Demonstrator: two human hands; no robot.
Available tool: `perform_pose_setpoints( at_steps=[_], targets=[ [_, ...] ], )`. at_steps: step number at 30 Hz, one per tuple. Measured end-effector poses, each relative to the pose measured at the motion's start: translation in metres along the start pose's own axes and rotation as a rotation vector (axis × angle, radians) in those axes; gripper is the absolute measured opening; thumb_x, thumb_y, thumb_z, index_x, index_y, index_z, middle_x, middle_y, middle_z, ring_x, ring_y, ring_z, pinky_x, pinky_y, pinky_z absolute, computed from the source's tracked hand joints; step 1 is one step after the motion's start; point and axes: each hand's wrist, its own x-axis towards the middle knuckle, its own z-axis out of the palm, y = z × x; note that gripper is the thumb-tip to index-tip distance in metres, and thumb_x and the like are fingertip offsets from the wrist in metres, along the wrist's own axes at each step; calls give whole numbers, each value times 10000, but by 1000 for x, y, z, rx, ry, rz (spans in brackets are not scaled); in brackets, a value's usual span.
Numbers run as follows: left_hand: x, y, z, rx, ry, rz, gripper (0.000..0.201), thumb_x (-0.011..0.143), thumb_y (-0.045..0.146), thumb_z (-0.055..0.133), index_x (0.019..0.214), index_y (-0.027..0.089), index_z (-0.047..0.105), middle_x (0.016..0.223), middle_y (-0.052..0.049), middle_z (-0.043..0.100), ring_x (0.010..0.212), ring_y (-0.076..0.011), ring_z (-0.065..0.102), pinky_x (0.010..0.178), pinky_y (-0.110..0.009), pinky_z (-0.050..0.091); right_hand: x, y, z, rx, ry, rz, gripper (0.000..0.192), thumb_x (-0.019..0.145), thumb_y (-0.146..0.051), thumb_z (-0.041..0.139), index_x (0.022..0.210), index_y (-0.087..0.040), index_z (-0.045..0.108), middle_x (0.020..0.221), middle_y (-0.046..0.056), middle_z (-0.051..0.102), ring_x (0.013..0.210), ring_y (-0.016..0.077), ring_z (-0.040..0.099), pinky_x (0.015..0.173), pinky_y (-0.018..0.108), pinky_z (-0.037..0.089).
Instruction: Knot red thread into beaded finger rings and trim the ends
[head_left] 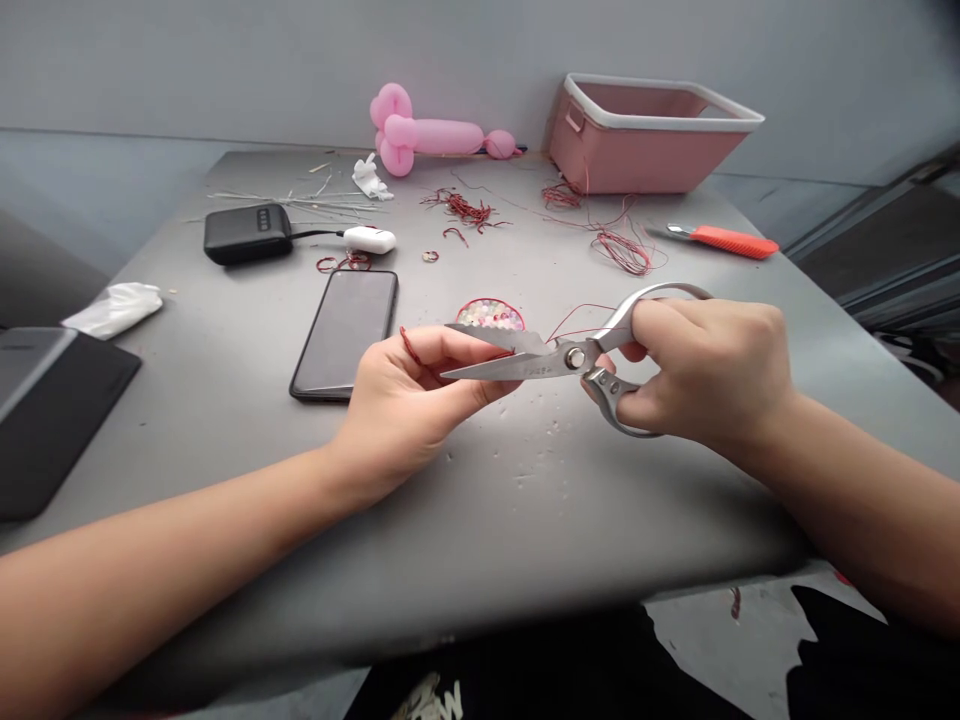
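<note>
Far left on the grey table (225,420): a black case (52,410) overhangs the edge, with crumpled white tissue (112,308) just behind it. Both look parked clear of the work area.

Next over: a black power bank (247,232), cabled to a small white device (369,239). A phone (345,332) lies face up, screen dark, close to the left hand, probably so it stays within reach without blocking the hands.

Centre back: a pink balloon figure (427,135) sits against the wall. Scraps of red wire (461,208) are scattered in front of it.

Left hand (409,395): fingers curled, thumb and forefinger pinched together on a short piece of red thread (409,345). It's held just above the table, right at the blade tips. That grip presents the strand to the cut.

Just behind the blades sits a small round dish of beads (491,314).

Scissors (555,358): steel, blades slightly parted, tips touching or nearly touching the left fingertips. More thread trails from the pivot area back toward the table.

Right hand (697,370): closed around the scissor handles, fingers through the loops, not fully squeezed. The hands are near each other, joined only by blades and thread.

Right rear: another tangle of wire (622,250), a red-handled tool (724,240) and a pink bin (645,130) with a white rim at the table's back corner, out of the way.
</note>
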Motion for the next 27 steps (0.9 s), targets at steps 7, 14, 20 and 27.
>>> perform_pose_setpoints(
  at_steps=[7, 14, 20, 27],
  targets=[
    [1, 1, 0, 76, 40, 31, 165, 627, 244, 886, 707, 183, 755, 719, -3, 771, 669, -160, 709, 619, -266, 562, -1, 1, 12, 23, -60, 38, 244, 591, -245, 507, 604, -219, 265, 465, 2, 374, 465, 119, 267, 433, 267, 205],
    [3, 3, 1, 47, 42, -12, 122, 645, 176, 867, 700, 193, 759, 765, 8, 788, 701, -118, 715, 646, -200, 551, -1, -1, 20, 70, -178, 70, 194, 609, -254, 492, 603, -215, 302, 482, 11, 375, 472, 125, 285, 450, 289, 191],
    [6, 2, 0, 65, 47, -53, 152, 627, 194, 877, 724, 177, 762, 805, -23, 795, 748, -153, 726, 709, -241, 562, -1, 1, 25, 105, -231, 72, 156, 637, -248, 485, 589, -214, 340, 481, 17, 398, 463, 128, 295, 460, 296, 211],
    [6, 3, -2, 58, 59, -40, 186, 614, 211, 892, 748, 176, 768, 807, -24, 792, 762, -157, 727, 715, -237, 566, 3, 3, 24, 92, -184, 96, 189, 723, -315, 464, 613, -219, 345, 494, 20, 419, 479, 137, 361, 462, 280, 239]
  ],
)
